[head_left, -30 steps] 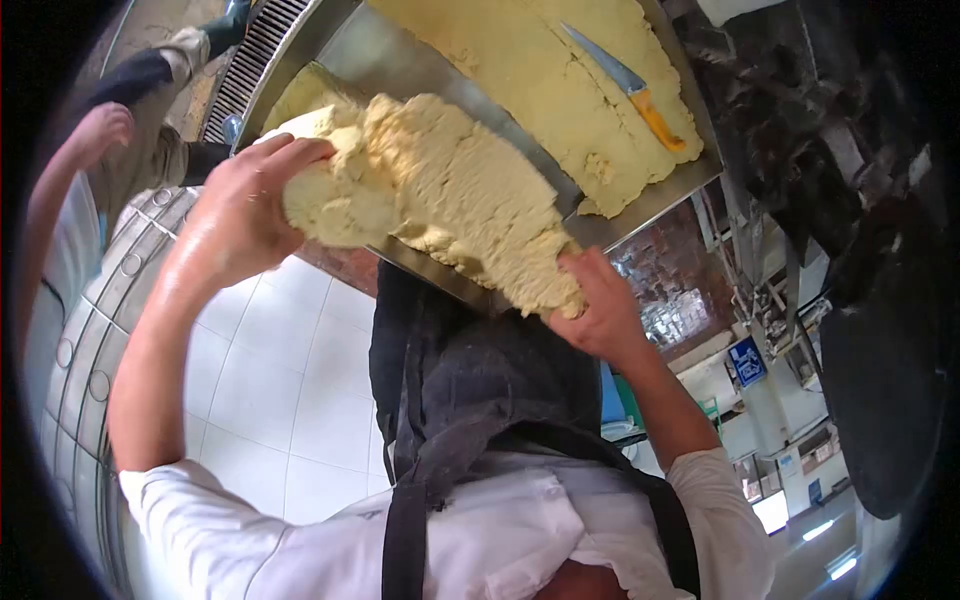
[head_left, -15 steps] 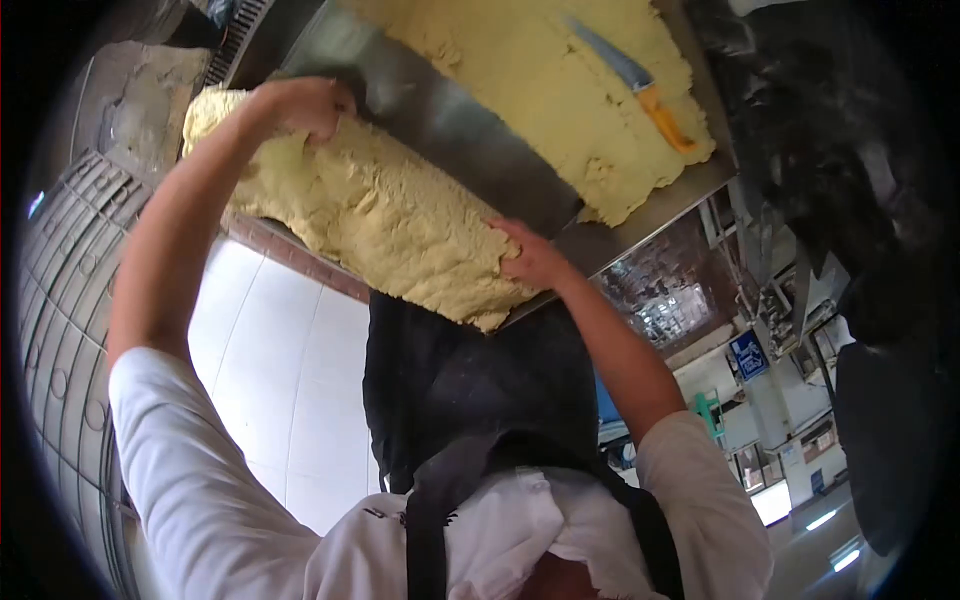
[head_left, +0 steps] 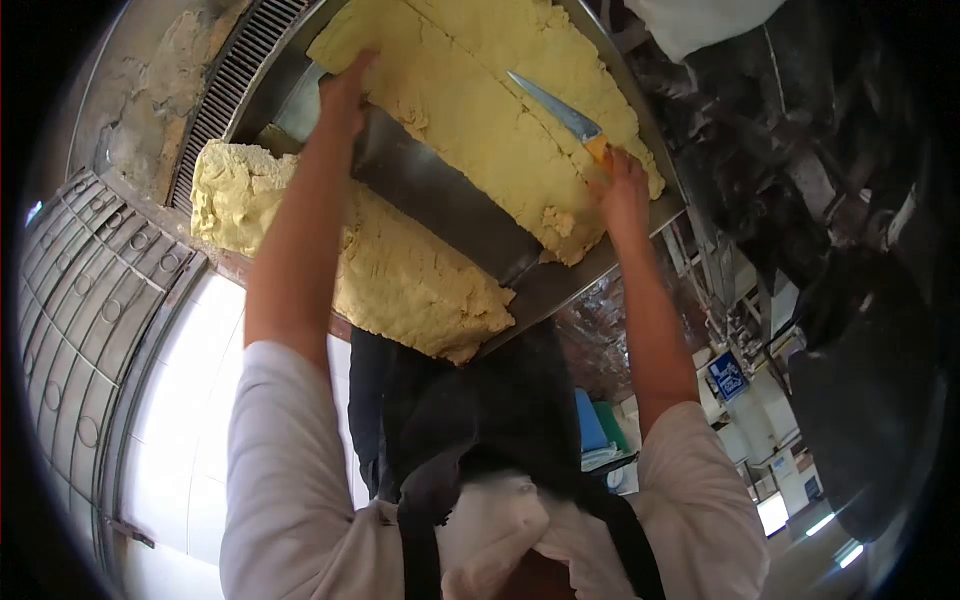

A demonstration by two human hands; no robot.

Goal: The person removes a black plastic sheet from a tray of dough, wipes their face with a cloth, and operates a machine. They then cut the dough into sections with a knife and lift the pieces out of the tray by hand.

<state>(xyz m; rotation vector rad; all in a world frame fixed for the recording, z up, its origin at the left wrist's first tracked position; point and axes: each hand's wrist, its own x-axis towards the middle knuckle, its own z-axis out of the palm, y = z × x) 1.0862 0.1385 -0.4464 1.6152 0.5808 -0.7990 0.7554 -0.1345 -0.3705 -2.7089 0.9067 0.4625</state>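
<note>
My right hand (head_left: pixel 625 190) is closed around the orange handle of a knife (head_left: pixel 560 106), whose blade lies over the large sheet of yellow dough (head_left: pixel 470 110). A cut line runs through that sheet close to the blade. At the sheet's near left edge is my left hand (head_left: pixel 347 90), fingers apart and partly hidden by my wrist. Beneath my left forearm a thick, separate slab of dough (head_left: pixel 420 280) rests along the tray's near rim, its left end bulging out. Bare metal of the tray (head_left: pixel 430 180) shows between the two dough pieces.
A slotted metal grate (head_left: pixel 235 90) runs beside the tray on the left. Below it stands a wrought metal gate (head_left: pixel 95 300). Dark, wrinkled sheeting (head_left: pixel 770 130) and a white cloth or bag (head_left: pixel 700 20) are at the right.
Both hands have left the near dough slab. My left hand has moved up to the large sheet's edge, and my right hand has taken hold of the knife handle.
</note>
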